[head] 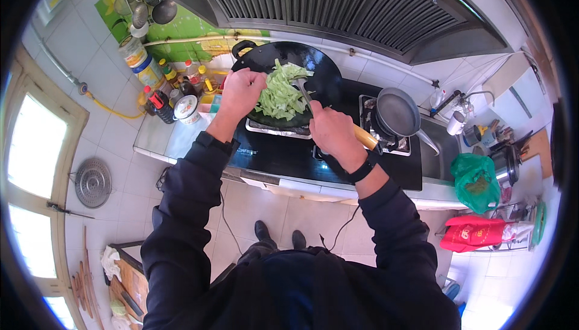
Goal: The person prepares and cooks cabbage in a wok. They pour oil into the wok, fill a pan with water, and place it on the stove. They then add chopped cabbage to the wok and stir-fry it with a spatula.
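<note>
A black wok stands on the left burner of the black glass gas cooktop. Chopped green cabbage leaves are heaped in it. My right hand grips a metal wok spatula with a yellow wooden handle end; its blade is in among the leaves. At the wok's left side is my left hand, fingers curled in. Whether it holds the rim or anything else is hidden from me. The wok's black loop handle shows beyond that hand.
A small grey pan rests on the right burner, near the sink. Sauce bottles and a lidded enamel pot crowd the counter's left. The range hood hangs low above. A green plastic bag sits right of the sink.
</note>
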The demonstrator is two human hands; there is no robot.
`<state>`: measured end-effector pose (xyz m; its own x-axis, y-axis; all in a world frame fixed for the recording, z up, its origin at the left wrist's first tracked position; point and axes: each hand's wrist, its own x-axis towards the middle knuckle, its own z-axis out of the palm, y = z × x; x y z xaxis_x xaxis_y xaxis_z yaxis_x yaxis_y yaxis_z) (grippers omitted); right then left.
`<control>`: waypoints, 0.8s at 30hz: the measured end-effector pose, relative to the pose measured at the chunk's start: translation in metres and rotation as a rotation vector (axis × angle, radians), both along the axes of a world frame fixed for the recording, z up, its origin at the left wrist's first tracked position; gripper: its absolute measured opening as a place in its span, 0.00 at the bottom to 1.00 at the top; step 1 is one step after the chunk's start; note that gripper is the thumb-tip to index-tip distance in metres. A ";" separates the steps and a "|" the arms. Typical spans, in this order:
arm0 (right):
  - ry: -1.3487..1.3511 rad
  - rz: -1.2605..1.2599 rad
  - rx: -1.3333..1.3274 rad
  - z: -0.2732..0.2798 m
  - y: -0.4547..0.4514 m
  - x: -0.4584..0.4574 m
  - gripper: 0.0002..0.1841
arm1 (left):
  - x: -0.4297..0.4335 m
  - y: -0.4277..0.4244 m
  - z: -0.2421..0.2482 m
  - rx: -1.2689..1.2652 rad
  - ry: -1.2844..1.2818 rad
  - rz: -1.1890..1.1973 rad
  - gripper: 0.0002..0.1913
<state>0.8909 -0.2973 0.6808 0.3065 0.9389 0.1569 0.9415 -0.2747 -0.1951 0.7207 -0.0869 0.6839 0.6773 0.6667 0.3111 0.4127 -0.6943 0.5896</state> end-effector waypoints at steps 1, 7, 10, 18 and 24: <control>0.003 -0.016 -0.070 0.004 0.006 0.000 0.16 | -0.005 0.003 -0.003 0.116 -0.004 -0.017 0.22; -0.174 -0.068 -0.093 0.024 0.059 0.021 0.15 | -0.016 0.017 -0.009 -0.123 -0.251 -0.086 0.18; -0.241 -0.007 -0.113 0.035 0.076 0.021 0.13 | -0.023 0.029 -0.003 -0.452 -0.406 -0.138 0.15; -0.304 0.116 0.112 0.070 0.018 -0.014 0.09 | -0.066 0.046 -0.011 -1.103 -0.748 -0.053 0.15; -0.315 -0.014 -0.012 0.072 0.027 -0.008 0.10 | -0.070 0.037 -0.002 -1.063 -0.824 -0.072 0.15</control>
<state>0.8824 -0.2705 0.7529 0.2579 0.9372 0.2349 0.9512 -0.2890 0.1085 0.6511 -0.0495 0.6818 0.5887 0.8084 -0.0001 -0.3376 0.2459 0.9086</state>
